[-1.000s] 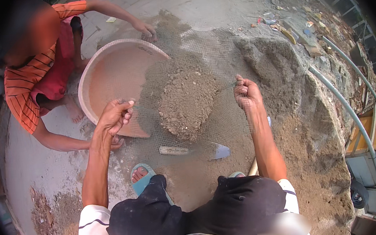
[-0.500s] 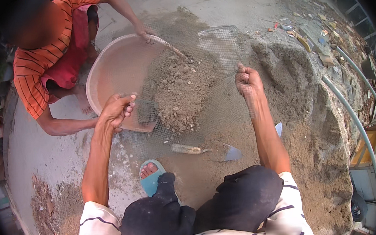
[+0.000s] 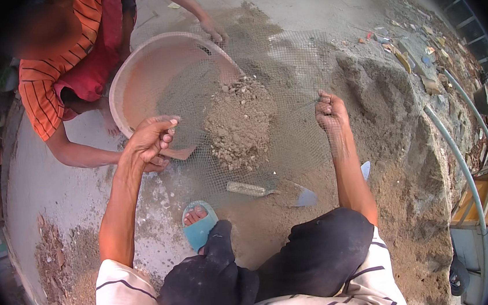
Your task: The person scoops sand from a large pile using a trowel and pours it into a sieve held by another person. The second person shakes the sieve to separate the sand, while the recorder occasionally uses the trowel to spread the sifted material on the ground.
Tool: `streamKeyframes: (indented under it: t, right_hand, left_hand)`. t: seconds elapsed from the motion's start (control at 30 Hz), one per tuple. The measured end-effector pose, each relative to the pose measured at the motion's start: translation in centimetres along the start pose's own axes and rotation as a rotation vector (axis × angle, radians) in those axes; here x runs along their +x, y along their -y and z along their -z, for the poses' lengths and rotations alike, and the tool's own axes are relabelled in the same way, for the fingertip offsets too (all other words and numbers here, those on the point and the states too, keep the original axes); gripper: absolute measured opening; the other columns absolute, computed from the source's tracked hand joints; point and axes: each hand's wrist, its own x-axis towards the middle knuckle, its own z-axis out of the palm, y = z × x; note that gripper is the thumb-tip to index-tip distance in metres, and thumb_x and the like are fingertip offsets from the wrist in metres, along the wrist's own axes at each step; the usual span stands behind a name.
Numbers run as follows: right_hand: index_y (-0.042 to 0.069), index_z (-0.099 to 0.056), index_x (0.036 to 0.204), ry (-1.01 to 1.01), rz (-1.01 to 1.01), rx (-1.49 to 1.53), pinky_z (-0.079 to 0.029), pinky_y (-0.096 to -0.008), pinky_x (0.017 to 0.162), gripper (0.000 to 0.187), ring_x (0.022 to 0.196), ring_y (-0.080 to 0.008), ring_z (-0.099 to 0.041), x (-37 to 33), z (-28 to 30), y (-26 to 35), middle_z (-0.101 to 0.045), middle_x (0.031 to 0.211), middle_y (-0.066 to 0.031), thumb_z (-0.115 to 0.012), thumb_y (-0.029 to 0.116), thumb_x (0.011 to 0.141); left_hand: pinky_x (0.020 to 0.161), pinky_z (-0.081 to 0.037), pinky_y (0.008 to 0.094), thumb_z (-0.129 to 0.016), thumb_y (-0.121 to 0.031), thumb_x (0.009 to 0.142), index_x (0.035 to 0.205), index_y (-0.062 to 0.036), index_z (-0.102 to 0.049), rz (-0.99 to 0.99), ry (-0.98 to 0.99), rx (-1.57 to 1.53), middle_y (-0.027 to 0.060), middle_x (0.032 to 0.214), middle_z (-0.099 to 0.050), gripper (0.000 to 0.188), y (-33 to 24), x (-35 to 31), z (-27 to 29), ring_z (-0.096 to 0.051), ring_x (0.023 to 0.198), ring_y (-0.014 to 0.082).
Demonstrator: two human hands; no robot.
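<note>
Compared with a second ago, the pinkish round basin (image 3: 139, 83), its rim steadied by a co-worker's hand (image 3: 214, 32), sits closer to the crumbly brown mound (image 3: 240, 124), so lip and clods now all but meet. From here I see the left hand (image 3: 153, 140) pinched on the thin, flexible wire mesh (image 3: 300, 60), the right hand (image 3: 332, 113) closed around its other side, the lumpy mound lying on it between them.

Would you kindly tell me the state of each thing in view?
Left hand: closed on mesh
Right hand: closed on mesh
Mesh: held at both sides, bearing soil
Soil: lumpy, heaped
Basin: co-worker's hands at its rim
Trowel: lying on ground
Turquoise sandal: worn
</note>
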Motion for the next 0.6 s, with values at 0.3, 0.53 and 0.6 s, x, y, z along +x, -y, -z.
streamKeyframes:
  t: [0.3,0.53,0.6]
  right_hand:
    - [-0.005,-0.053,0.102,-0.042,-0.108,0.072,-0.028,-0.019,0.033,0.012,0.042,-0.0042,-0.03,-1.2,1.7,-2.4,-0.045,0.061,0.0004,-0.049,0.003,0.095]
    - [-0.001,-0.051,0.105,-0.025,0.01,-0.01,-0.029,-0.0187,0.033,0.011,0.042,-0.0052,-0.032,-2.4,0.6,-2.4,-0.045,0.061,0.0011,-0.051,0.002,0.094]
    - [-0.002,-0.051,0.105,0.071,-0.035,-0.09,-0.03,-0.019,0.034,0.012,0.043,-0.0052,-0.033,-2.3,0.4,-2.5,-0.045,0.062,0.0011,-0.051,0.001,0.094]
  left_hand:
    - [0.039,-0.039,0.0196,-0.066,-0.01,0.092,0.109,0.0036,-0.062,0.02,-0.091,-0.199,0.0002,0.069,-0.057,0.022,0.4,0.8,7.6,-0.049,0.05,0.0055]
    - [0.04,-0.041,0.0162,-0.066,-0.008,0.092,0.107,0.0019,-0.063,-0.019,-0.136,-0.149,-0.0007,0.068,-0.056,0.018,1.3,0.9,8.0,-0.049,0.05,0.0046]
    - [0.041,-0.04,0.0157,-0.066,-0.009,0.092,0.108,0.0018,-0.063,-0.1,-0.105,-0.019,-0.0014,0.068,-0.055,0.019,0.8,0.8,6.4,-0.048,0.051,0.0045]
